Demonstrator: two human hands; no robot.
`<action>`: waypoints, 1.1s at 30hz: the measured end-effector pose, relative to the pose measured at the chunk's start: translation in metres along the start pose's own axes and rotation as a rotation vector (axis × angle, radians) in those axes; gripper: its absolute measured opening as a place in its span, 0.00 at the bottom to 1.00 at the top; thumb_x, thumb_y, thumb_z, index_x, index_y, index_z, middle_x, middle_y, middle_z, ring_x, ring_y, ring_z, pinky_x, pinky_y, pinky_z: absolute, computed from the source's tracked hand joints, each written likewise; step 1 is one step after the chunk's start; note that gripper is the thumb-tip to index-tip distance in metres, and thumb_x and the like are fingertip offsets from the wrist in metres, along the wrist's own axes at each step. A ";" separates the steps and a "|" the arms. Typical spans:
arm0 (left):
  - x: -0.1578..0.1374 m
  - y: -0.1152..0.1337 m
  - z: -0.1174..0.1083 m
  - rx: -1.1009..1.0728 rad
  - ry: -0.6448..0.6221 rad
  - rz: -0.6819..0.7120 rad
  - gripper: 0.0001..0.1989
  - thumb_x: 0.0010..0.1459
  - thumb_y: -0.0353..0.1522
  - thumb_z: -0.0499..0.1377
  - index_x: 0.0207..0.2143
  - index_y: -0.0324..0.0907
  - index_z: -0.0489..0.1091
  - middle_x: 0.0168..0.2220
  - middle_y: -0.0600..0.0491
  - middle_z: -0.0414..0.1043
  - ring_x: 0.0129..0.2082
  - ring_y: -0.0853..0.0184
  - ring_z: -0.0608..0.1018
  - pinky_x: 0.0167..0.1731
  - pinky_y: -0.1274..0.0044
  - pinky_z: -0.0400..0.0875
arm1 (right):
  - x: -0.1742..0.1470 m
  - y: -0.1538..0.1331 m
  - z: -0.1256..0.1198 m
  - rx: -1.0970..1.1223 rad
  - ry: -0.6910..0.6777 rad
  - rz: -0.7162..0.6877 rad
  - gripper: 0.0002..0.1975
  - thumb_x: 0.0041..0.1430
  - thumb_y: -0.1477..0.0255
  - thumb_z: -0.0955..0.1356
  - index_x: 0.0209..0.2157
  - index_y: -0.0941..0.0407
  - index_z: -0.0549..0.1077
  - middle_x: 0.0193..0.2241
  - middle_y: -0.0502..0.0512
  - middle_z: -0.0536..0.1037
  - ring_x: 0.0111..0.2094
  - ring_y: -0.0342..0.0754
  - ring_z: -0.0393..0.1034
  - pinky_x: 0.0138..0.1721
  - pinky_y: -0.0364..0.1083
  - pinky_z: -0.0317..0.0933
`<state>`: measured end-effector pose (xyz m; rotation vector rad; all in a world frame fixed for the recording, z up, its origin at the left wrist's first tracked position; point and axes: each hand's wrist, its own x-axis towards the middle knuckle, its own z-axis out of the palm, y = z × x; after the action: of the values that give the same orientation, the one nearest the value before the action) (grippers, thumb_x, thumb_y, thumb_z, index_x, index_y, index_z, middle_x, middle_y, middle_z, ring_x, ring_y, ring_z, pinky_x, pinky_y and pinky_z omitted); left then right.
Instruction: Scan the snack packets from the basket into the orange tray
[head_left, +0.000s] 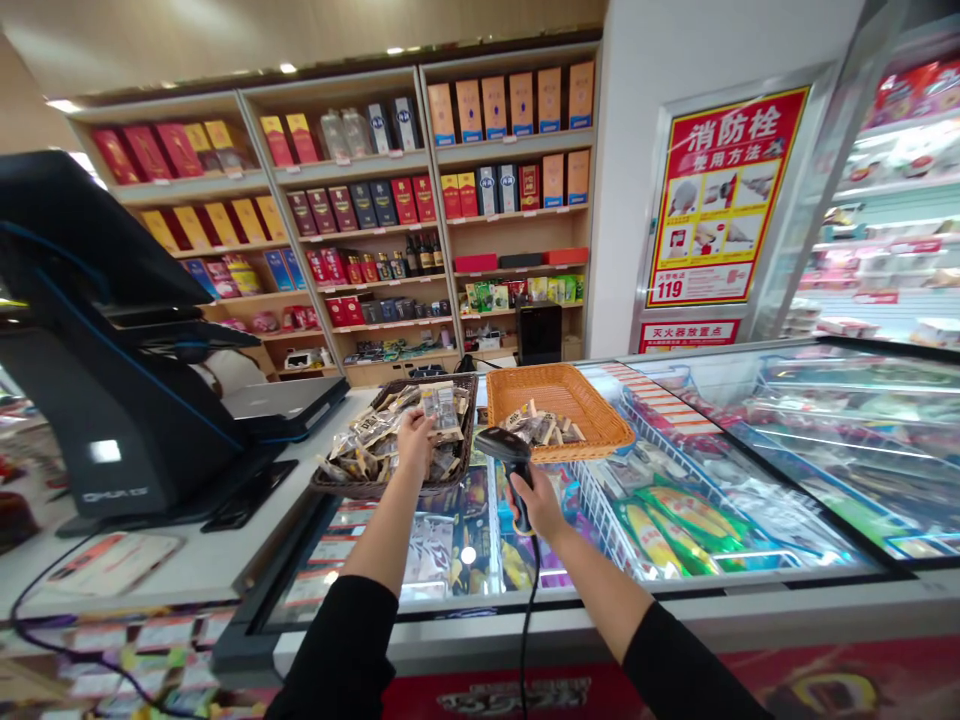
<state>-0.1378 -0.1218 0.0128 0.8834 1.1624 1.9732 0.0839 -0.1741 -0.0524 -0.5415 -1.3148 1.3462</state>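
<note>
My left hand (pixel 417 442) is over the dark brown wicker basket (pixel 470 425), its fingers pinched on a small clear packet (pixel 445 405). Many similar small packets (pixel 367 430) are heaped in that basket. In my right hand (pixel 540 505) is a black barcode scanner (pixel 504 443), gripped by its handle, its head turned left toward the dark basket. A black cord hangs from the handle. Just behind the scanner stands an orange wicker basket (pixel 562 385), with a smaller pile of packets (pixel 541 427) near its front left.
Both baskets rest on the glass top of a chest freezer (pixel 675 590) filled with packaged food. To the left, a black checkout terminal (pixel 112 400) and a flat scale (pixel 281 408) stand on a white counter (pixel 202 565). Shelves (pixel 442 235) of boxed goods line the back wall.
</note>
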 end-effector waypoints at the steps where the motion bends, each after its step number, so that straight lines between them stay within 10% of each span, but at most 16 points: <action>1: -0.002 -0.001 0.002 0.007 -0.041 -0.004 0.24 0.34 0.35 0.67 0.35 0.42 0.63 0.29 0.57 0.72 0.25 0.70 0.75 0.23 0.79 0.70 | -0.002 0.001 0.001 -0.068 -0.025 -0.019 0.15 0.56 0.58 0.66 0.29 0.54 0.63 0.16 0.43 0.67 0.11 0.39 0.57 0.14 0.39 0.51; 8: 0.002 -0.017 0.004 0.143 -0.307 0.030 0.24 0.37 0.32 0.66 0.41 0.40 0.70 0.37 0.51 0.75 0.36 0.64 0.78 0.37 0.73 0.73 | -0.003 0.004 0.002 -0.272 0.029 -0.050 0.11 0.59 0.60 0.64 0.31 0.54 0.65 0.14 0.44 0.66 0.11 0.41 0.57 0.15 0.41 0.53; 22: 0.005 -0.020 0.002 0.169 -0.289 0.036 0.24 0.38 0.34 0.66 0.42 0.41 0.70 0.37 0.51 0.74 0.36 0.64 0.77 0.38 0.72 0.71 | -0.004 0.000 0.005 -0.166 0.042 -0.002 0.15 0.57 0.57 0.65 0.29 0.54 0.62 0.16 0.44 0.66 0.12 0.40 0.58 0.14 0.40 0.53; 27: 0.003 -0.012 0.012 0.316 -0.287 0.088 0.23 0.41 0.37 0.66 0.41 0.40 0.71 0.35 0.50 0.75 0.35 0.64 0.77 0.37 0.73 0.71 | 0.005 -0.006 -0.001 0.111 0.268 -0.037 0.18 0.54 0.53 0.65 0.30 0.53 0.59 0.17 0.43 0.66 0.12 0.40 0.58 0.14 0.40 0.52; 33: -0.014 -0.026 0.079 0.621 -0.426 0.134 0.34 0.45 0.36 0.64 0.56 0.42 0.62 0.42 0.44 0.74 0.40 0.58 0.77 0.41 0.68 0.70 | 0.022 -0.011 -0.020 0.299 0.669 -0.168 0.20 0.51 0.50 0.66 0.32 0.52 0.58 0.17 0.42 0.65 0.12 0.40 0.57 0.14 0.42 0.54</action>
<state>-0.0606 -0.0882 0.0156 1.6390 1.4976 1.4107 0.0997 -0.1500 -0.0400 -0.5891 -0.5872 1.0610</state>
